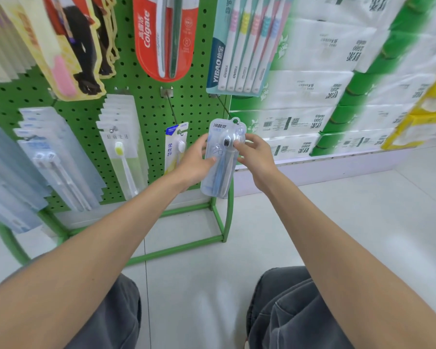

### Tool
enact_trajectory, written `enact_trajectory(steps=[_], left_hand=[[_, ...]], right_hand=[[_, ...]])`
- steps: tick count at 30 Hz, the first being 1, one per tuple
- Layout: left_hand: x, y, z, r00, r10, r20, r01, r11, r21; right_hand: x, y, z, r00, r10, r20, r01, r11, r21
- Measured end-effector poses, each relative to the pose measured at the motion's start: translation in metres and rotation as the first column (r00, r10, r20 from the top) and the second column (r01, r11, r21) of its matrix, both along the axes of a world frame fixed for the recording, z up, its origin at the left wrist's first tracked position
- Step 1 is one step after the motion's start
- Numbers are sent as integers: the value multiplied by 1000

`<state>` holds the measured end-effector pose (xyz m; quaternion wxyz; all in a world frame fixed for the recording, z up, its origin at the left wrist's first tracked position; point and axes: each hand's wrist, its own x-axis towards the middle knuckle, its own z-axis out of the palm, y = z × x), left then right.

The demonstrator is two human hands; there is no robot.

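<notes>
toothbrush pack (220,170), a clear blister with a dark-bristled brush inside, sits upright in front of the lower right corner of the green pegboard rack (146,102), held off the floor by both hands. left hand (194,165) grips its left edge about midway, thumb laid across the front and fingers curled behind. right hand (256,157) pinches the upper right edge, thumb on the front near the brush head. both hands are clamped on the one pack, close together with only the blister between them.

the hang hole (235,120) at the pack's top lies right at the tip of a thin wire hook (223,107) that juts from the rack's right edge. whether the hole is already threaded over the tip i cannot tell. the step in hand looks like the meeting of hole and hook, either hanging the pack or lifting it off.

if hanging, the next move calls for lining the small hole up with the hook tip and sliding the pack back toward the rack, keeping it clear of the white-brush pack (175,144) on the rack's next hook to the left. if removing, a straight pull away from the rack along the hook.
</notes>
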<state>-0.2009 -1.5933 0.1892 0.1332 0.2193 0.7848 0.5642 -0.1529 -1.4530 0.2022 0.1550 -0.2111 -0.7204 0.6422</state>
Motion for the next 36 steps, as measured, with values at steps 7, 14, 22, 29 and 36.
enact_trajectory(steps=[7, 14, 22, 29, 36], left_hand=[[26, -9, 7, 1000, -6, -17, 7, 998, 57], [43, -25, 0, 996, 85, -32, -85, 996, 7], [48, -49, -2, 1000, 2, -29, 0, 998, 67], [53, -59, 1, 999, -33, -22, 34, 997, 70], [48, -61, 3, 991, 16, 131, -34, 990, 138]], right_hand=[[32, -4, 2, 999, 26, -19, -25, 999, 25], [58, -18, 7, 993, 105, 58, -110, 991, 81], [69, -36, 20, 983, 150, 106, -164, 977, 134], [56, -48, 5, 976, 156, 153, -166, 985, 54], [53, -44, 5, 970, 196, 142, -199, 980, 2]])
